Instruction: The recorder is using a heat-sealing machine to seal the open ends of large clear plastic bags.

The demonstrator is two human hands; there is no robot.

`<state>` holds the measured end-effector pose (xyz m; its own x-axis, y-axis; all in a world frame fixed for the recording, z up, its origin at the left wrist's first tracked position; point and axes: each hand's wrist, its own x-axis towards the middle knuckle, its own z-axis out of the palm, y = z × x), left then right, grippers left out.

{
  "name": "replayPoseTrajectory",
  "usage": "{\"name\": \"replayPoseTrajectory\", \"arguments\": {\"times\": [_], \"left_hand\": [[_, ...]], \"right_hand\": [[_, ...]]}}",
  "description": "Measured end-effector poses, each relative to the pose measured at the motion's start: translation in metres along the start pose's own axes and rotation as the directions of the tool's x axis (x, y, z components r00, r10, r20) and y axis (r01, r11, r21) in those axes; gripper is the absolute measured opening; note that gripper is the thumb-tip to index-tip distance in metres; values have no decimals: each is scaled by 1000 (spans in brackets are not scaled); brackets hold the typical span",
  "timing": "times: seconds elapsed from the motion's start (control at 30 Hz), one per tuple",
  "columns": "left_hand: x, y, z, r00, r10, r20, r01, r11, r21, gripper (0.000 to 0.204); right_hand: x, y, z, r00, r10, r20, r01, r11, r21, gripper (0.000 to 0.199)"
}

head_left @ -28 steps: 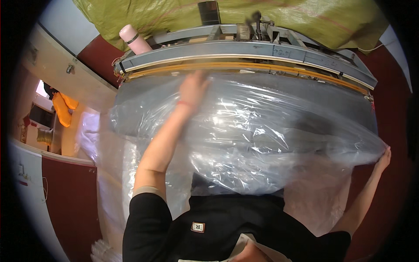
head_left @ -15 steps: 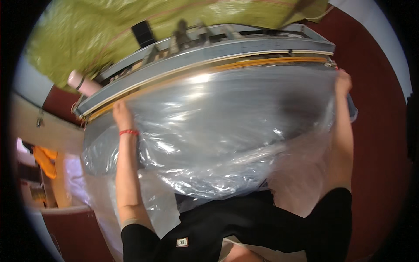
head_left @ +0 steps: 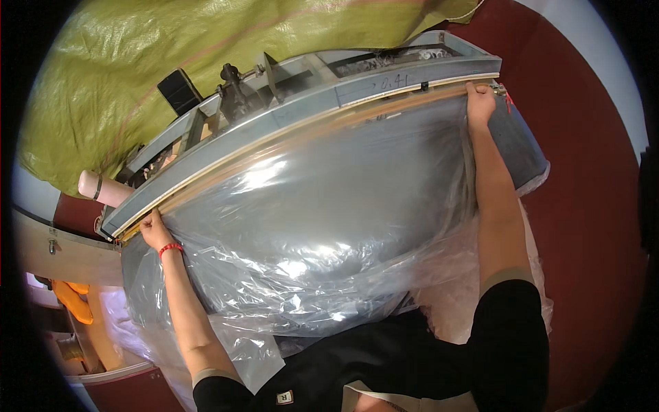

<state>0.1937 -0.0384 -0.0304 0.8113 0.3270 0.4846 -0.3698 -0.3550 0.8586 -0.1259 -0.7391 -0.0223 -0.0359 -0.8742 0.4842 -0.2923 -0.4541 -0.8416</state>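
A clear plastic sheet [head_left: 329,185] is drawn out between my hands, its far edge along a long grey metal bar machine [head_left: 295,113] with pale and orange-brown strips on its near side. My left hand [head_left: 156,232], with a red bracelet [head_left: 171,248] at the wrist, is closed on the sheet's left far corner near the bar's left end. My right hand [head_left: 481,104] is closed on its right far corner, close to the bar's right end. Glossy wrinkles gather in the sheet toward my body. Both hands' fingertips are partly hidden beside the bar.
Beyond the bar lies a large yellow-green woven sheet [head_left: 206,41]. A black phone [head_left: 180,91] leans behind the machine, and a pink bottle [head_left: 101,188] lies at its left end. The dark padded table surface [head_left: 518,147] shows at right, above a red-brown floor [head_left: 583,240].
My view has turned, so the machine appears more slanted. My right hand has moved left along the bar with the sheet's corner, baring the dark table surface at right. My left hand still holds its corner.
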Motion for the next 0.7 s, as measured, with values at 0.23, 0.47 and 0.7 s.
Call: {"name": "replayPoseTrajectory", "arguments": {"times": [0.23, 0.47, 0.7], "left_hand": [[-4, 18, -3, 989, -145, 18, 144, 948, -283, 20], [-16, 44, -18, 939, -302, 167, 338, 902, -268, 9], [-57, 129, -120, 870, 55, 490, 154, 914, -375, 5]], "right_hand": [[20, 23, 9, 985, 23, -173, -23, 1000, 1, 16], [-18, -57, -10, 985, 81, -152, -100, 987, -122, 19], [-208, -240, 5, 468, -845, 260, 680, 532, 505, 14]]}}
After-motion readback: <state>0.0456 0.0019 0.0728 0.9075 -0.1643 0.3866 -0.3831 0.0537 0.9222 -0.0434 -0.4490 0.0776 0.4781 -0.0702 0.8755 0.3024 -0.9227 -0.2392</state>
